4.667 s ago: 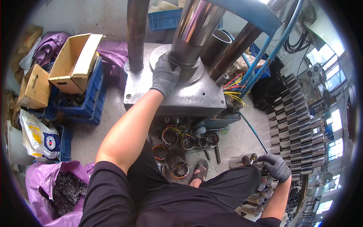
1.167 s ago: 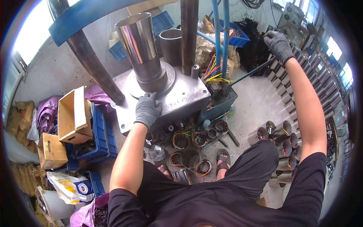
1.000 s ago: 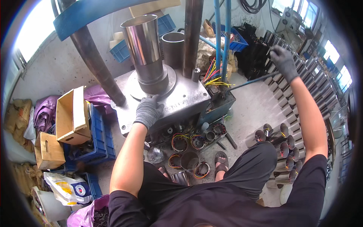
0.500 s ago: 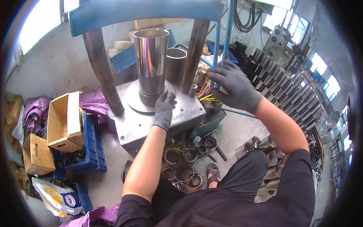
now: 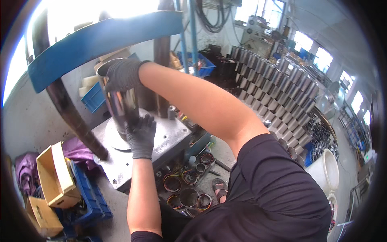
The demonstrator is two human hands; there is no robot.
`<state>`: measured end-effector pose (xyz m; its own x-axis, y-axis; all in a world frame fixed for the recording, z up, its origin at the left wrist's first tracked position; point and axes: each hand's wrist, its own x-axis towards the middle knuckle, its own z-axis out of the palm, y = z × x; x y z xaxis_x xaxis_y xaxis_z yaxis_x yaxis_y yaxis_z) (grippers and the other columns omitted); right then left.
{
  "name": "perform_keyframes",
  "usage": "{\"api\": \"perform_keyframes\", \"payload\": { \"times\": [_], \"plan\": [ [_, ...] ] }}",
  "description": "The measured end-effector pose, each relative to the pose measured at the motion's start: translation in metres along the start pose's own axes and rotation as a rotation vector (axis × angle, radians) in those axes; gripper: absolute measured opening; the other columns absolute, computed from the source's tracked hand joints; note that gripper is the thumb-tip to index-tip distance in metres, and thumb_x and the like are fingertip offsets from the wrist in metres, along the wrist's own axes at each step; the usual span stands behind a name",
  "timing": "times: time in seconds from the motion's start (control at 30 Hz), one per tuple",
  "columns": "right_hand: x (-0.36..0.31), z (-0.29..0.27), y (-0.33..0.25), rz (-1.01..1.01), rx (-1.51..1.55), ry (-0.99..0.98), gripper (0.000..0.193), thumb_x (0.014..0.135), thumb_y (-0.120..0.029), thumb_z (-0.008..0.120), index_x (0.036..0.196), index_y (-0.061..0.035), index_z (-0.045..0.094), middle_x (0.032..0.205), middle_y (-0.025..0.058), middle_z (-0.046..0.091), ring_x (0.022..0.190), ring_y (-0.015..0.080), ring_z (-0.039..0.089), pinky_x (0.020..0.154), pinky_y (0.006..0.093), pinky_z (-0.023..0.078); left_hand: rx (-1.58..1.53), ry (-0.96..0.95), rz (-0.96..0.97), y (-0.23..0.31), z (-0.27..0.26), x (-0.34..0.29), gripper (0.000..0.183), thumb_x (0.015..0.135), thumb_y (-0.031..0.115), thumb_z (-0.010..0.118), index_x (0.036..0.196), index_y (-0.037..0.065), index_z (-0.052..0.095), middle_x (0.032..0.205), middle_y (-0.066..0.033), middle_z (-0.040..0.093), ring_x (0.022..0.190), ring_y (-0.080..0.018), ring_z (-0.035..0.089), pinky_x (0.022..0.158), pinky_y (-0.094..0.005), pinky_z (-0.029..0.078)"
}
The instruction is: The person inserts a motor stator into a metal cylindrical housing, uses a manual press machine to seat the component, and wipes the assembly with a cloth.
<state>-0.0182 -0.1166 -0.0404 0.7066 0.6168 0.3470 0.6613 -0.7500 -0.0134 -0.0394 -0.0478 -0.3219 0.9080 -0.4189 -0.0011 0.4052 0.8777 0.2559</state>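
Note:
A tall polished metal cylinder [image 5: 116,105] stands on a round plate [image 5: 114,139] on the steel bed [image 5: 171,139] of a press. My right hand [image 5: 123,76], in a dark grey glove, is closed over its upper rim and hides much of the top. Low on the cylinder's near side is my left hand [image 5: 142,137], gloved alike, its fingers stretched upward and apart against or close beside the metal. The cylinder's lower end is partly covered by that hand. Behind it, a darker cylinder [image 5: 146,99] shows partly beneath my right forearm.
A blue crossbeam [image 5: 109,38] spans two steel posts, the left post [image 5: 74,117] nearest the boxes. Wound stators [image 5: 172,183] with coloured wires lie below the bed. Cardboard boxes [image 5: 56,177] sit in blue crates [image 5: 90,201] at left. Stacked metal cylinders [image 5: 278,92] fill the right background.
My right hand has swung left from the open air onto the cylinder's top. My left hand's curled fingers have straightened near its base. The view has shifted right.

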Motion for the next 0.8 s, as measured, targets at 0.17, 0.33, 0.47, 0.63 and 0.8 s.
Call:
{"api": "perform_keyframes", "payload": {
  "times": [0.17, 0.33, 0.47, 0.63, 0.8],
  "plan": [
    [-0.046, -0.024, -0.02, 0.039, -0.178, -0.196, 0.033, 0.08, -0.025, 0.075, 0.102, -0.0007, 0.073, 0.094, 0.0207, 0.074, 0.089, 0.0322, 0.073, 0.078, 0.0395, 0.057, 0.166, -0.191, 0.086, 0.0, 0.007, -0.01, 0.08, 0.086, 0.07, 0.062, 0.148, 0.022, 0.048, 0.143, -0.0061, 0.052, 0.114, -0.0319, 0.055, 0.108, -0.049, 0.042],
    [-0.142, -0.009, -0.007, 0.437, 0.239, -0.437, 0.038, 0.077, -0.021, 0.077, 0.113, -0.0075, 0.075, 0.085, 0.0166, 0.073, 0.076, 0.027, 0.073, 0.068, 0.0392, 0.058, 0.05, -0.119, -0.023, -0.017, 0.023, -0.019, 0.06, 0.103, 0.058, 0.042, 0.146, 0.017, 0.05, 0.131, -0.0108, 0.059, 0.128, -0.0311, 0.048, 0.115, -0.0509, 0.032],
    [-0.232, 0.06, -0.003, 0.381, 0.763, -0.079, 0.055, 0.079, -0.018, 0.068, 0.134, -0.0109, 0.066, 0.108, 0.0186, 0.074, 0.09, 0.0255, 0.071, 0.08, 0.0369, 0.058, 0.502, -0.202, 0.069, -0.005, -0.026, -0.009, 0.05, 0.103, 0.049, 0.052, 0.134, 0.01, 0.053, 0.124, -0.0055, 0.061, 0.126, -0.0218, 0.053, 0.118, -0.0442, 0.034],
    [-0.327, 0.145, -0.028, 0.622, 1.452, 0.283, 0.053, 0.082, -0.007, 0.062, 0.135, -0.0077, 0.061, 0.138, 0.0146, 0.06, 0.125, 0.0287, 0.057, 0.106, 0.039, 0.048, 0.986, 0.235, 0.301, -0.017, -0.009, -0.036, 0.038, 0.097, 0.045, 0.07, 0.106, 0.011, 0.057, 0.082, -0.0036, 0.067, 0.056, -0.0133, 0.061, 0.048, -0.0244, 0.048],
    [-0.386, 0.211, -0.051, 0.745, 1.079, 0.611, 0.035, 0.067, -0.003, 0.07, 0.101, -0.0099, 0.071, 0.101, 0.0139, 0.073, 0.096, 0.0325, 0.068, 0.083, 0.0413, 0.052, 1.46, 0.068, 0.466, 0.002, -0.035, -0.025, 0.017, 0.103, 0.018, 0.062, 0.095, 0.003, 0.059, 0.084, -0.0053, 0.064, 0.07, -0.0123, 0.058, 0.064, -0.0282, 0.05]
  ]
}}
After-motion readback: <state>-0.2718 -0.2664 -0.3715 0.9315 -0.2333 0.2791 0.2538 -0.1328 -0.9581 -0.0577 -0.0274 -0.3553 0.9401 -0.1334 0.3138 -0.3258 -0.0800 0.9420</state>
